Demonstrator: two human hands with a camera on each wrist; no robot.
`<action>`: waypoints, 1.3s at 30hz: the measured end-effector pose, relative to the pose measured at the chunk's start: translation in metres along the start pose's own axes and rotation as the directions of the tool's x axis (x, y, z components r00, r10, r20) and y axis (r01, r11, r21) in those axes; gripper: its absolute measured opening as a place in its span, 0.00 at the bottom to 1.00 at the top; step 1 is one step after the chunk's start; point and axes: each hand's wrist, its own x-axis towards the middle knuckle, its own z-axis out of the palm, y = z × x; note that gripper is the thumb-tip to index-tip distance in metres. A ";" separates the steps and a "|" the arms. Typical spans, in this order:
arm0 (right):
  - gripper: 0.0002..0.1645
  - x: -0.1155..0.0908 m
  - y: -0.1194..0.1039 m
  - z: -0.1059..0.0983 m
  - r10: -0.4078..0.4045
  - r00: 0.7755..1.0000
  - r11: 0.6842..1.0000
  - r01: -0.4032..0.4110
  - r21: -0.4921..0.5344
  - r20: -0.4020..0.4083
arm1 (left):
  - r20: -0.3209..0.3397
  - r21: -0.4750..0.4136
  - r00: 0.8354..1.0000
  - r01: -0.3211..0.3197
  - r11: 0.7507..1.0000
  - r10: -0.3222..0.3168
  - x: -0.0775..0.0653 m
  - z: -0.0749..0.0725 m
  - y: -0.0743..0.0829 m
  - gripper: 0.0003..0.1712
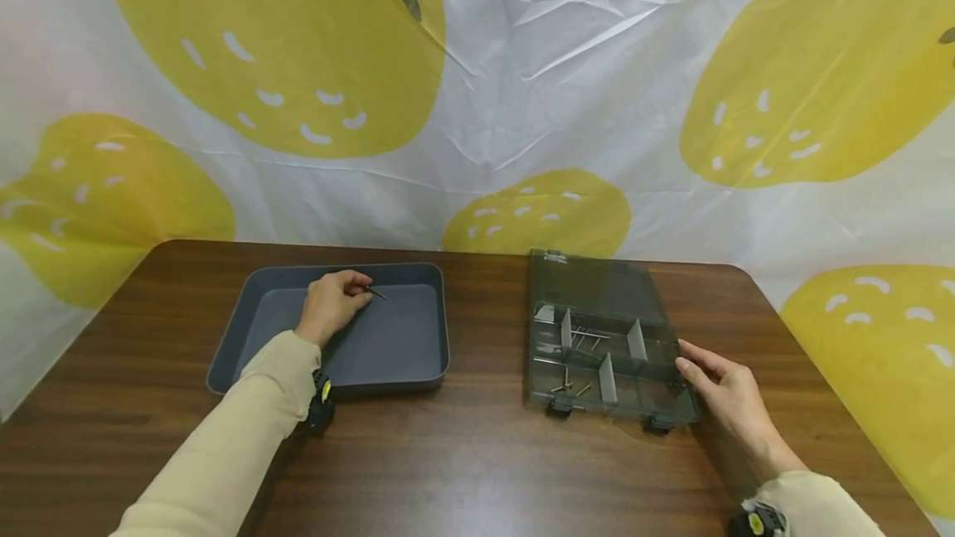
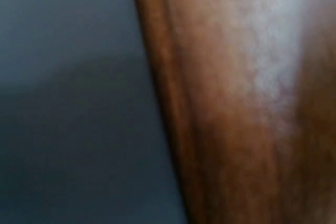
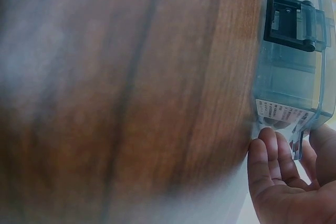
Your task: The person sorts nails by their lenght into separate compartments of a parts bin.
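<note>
My left hand (image 1: 333,305) pinches a thin dark screw (image 1: 379,293) between thumb and fingers. It hangs over the far part of a grey rectangular tray (image 1: 395,355). The left wrist view catches only the blurred tray and tabletop, with no hand showing. On the right, my right hand (image 1: 734,404) touches the right edge of a smoky clear divided organizer box (image 1: 597,280), its thumb near the top edge. The right wrist view shows fairly straight fingers (image 3: 261,163) beside the box's labelled end. Several brass screws (image 1: 584,389) and thin silver nails (image 1: 597,336) lie in separate compartments.
Tray and box stand apart on a brown wooden table (image 1: 477,454). A white cloth (image 1: 492,89) with yellow fruit shapes hangs behind the table's far edge. Two dark latches (image 1: 559,407) stick out from the box's front.
</note>
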 end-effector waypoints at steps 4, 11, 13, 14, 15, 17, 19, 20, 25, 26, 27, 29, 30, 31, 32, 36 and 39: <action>0.27 0.000 -0.001 0.000 -0.006 1.000 1.000 0.005 -0.008 -0.008 | -0.001 0.022 1.000 -0.010 1.000 0.010 0.000 0.001 0.001 0.12; 0.26 0.000 -0.001 0.000 -0.003 1.000 1.000 0.003 -0.006 -0.018 | -0.004 0.040 1.000 0.007 0.999 -0.007 0.001 0.003 0.001 0.09; 0.26 0.000 -0.001 0.000 0.002 1.000 1.000 -0.002 -0.001 -0.016 | -0.008 0.041 1.000 0.010 0.999 -0.009 0.001 0.002 0.001 0.08; 0.26 0.000 -0.001 0.000 0.003 1.000 1.000 -0.003 0.001 -0.013 | -0.009 0.042 1.000 0.009 0.999 -0.009 0.001 0.002 0.001 0.07; 0.27 0.000 -0.001 0.000 0.003 1.000 1.000 -0.003 0.002 -0.011 | -0.009 0.044 1.000 0.008 0.999 -0.008 0.001 0.002 0.002 0.07; 0.27 0.000 0.000 -0.001 0.003 1.000 1.000 -0.003 0.003 -0.009 | -0.009 0.050 1.000 0.007 0.999 -0.006 0.001 0.002 0.001 0.05; 0.26 0.000 0.000 0.000 -0.001 1.000 1.000 0.001 0.000 -0.010 | -0.010 0.059 1.000 0.001 0.998 0.000 0.001 0.003 0.001 0.05; 0.26 0.000 0.000 0.000 -0.002 1.000 1.000 0.002 -0.001 -0.011 | -0.010 0.064 1.000 -0.002 0.998 0.003 0.001 0.003 0.001 0.04; 0.26 -0.001 -0.001 0.000 -0.002 1.000 1.000 0.002 -0.003 -0.012 | 0.003 0.085 1.000 -0.009 0.996 0.009 0.001 0.005 -0.001 0.05; 0.26 -0.001 -0.001 0.000 0.000 1.000 1.000 0.000 -0.001 -0.012 | 0.009 0.088 1.000 -0.007 0.996 0.006 0.001 0.005 -0.001 0.05; 0.26 -0.001 -0.001 0.000 0.001 1.000 1.000 -0.001 0.000 -0.014 | 0.014 0.091 1.000 -0.004 0.996 0.003 0.001 0.005 -0.001 0.05; 0.26 -0.001 -0.001 0.000 0.002 1.000 1.000 -0.002 0.003 -0.014 | 0.022 0.093 1.000 0.007 0.996 -0.009 0.001 0.004 0.000 0.06; 0.26 -0.001 -0.001 0.001 0.001 1.000 1.000 -0.001 0.003 -0.016 | 0.025 0.093 1.000 0.010 0.996 -0.012 0.001 0.004 0.001 0.06; 0.26 -0.001 -0.001 0.001 0.001 1.000 1.000 -0.001 0.004 -0.016 | 0.026 0.092 1.000 0.014 0.996 -0.016 0.000 0.003 0.001 0.06; 0.26 -0.001 -0.001 0.001 0.000 1.000 1.000 0.000 0.005 -0.017 | 0.027 0.092 0.999 0.015 0.996 -0.017 0.000 0.002 0.001 0.07; 0.26 -0.001 -0.001 0.001 0.001 1.000 1.000 -0.001 0.004 -0.018 | 0.029 0.090 0.999 0.013 0.996 -0.016 -0.001 -0.001 0.004 0.08; 0.26 -0.001 -0.001 0.001 0.006 1.000 1.000 -0.006 0.004 -0.016 | 0.033 0.077 0.999 0.022 0.997 -0.024 -0.001 -0.003 0.007 0.09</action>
